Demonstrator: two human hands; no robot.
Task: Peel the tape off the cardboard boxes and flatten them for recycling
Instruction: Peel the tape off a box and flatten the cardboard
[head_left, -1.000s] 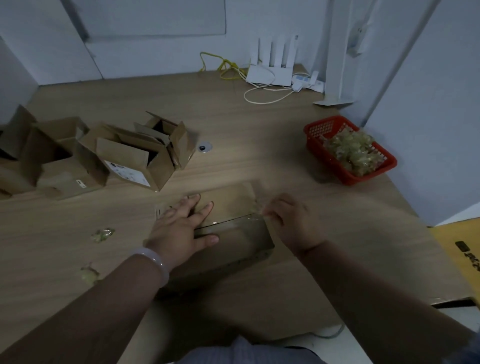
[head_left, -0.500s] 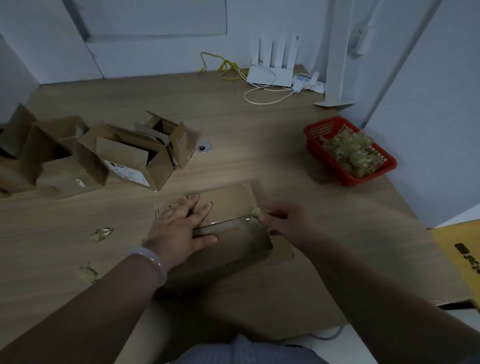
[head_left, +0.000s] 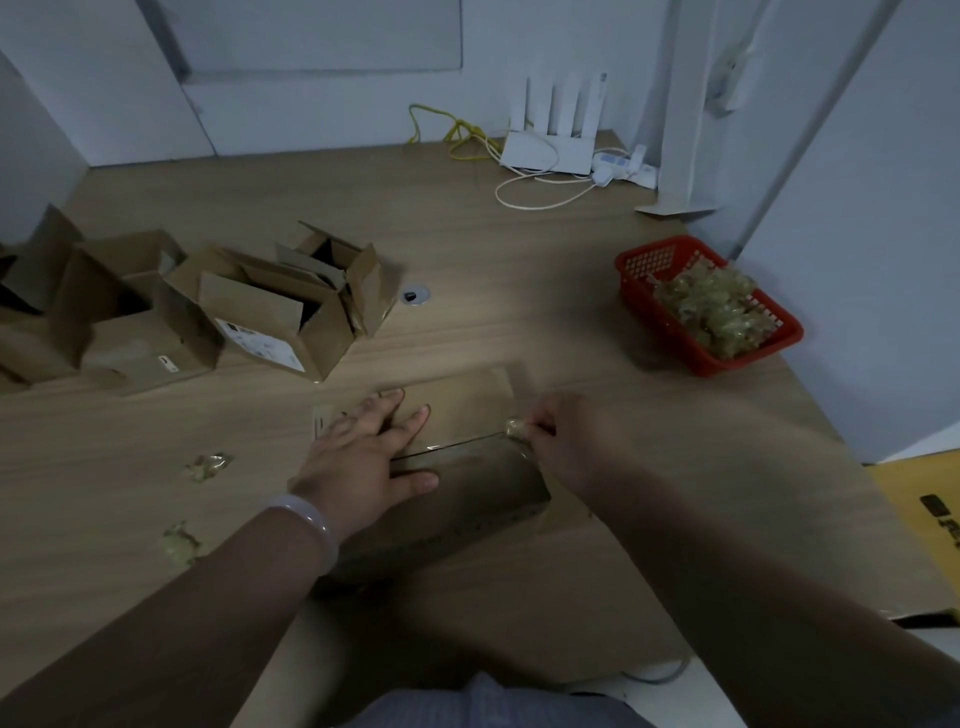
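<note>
A closed brown cardboard box (head_left: 467, 478) lies in front of me on the wooden table (head_left: 519, 312). Clear tape (head_left: 457, 446) runs along its top seam. My left hand (head_left: 363, 457) presses flat on the box's left half with fingers spread. My right hand (head_left: 566, 436) sits at the box's right end and pinches a crumpled, lifted end of the tape (head_left: 515, 428) between thumb and fingers. The rest of the strip still lies stuck along the seam.
Several opened cardboard boxes (head_left: 260, 312) crowd the table's left side. A red basket (head_left: 696, 353) of balled-up tape stands at the right. Two tape wads (head_left: 208, 465) (head_left: 179, 543) lie at the left front. A white router (head_left: 550, 150) with cables sits at the back.
My right hand has shifted slightly right and back at the box's end, with the pinched tape end now bunched up. My left hand has stayed pressed on the box.
</note>
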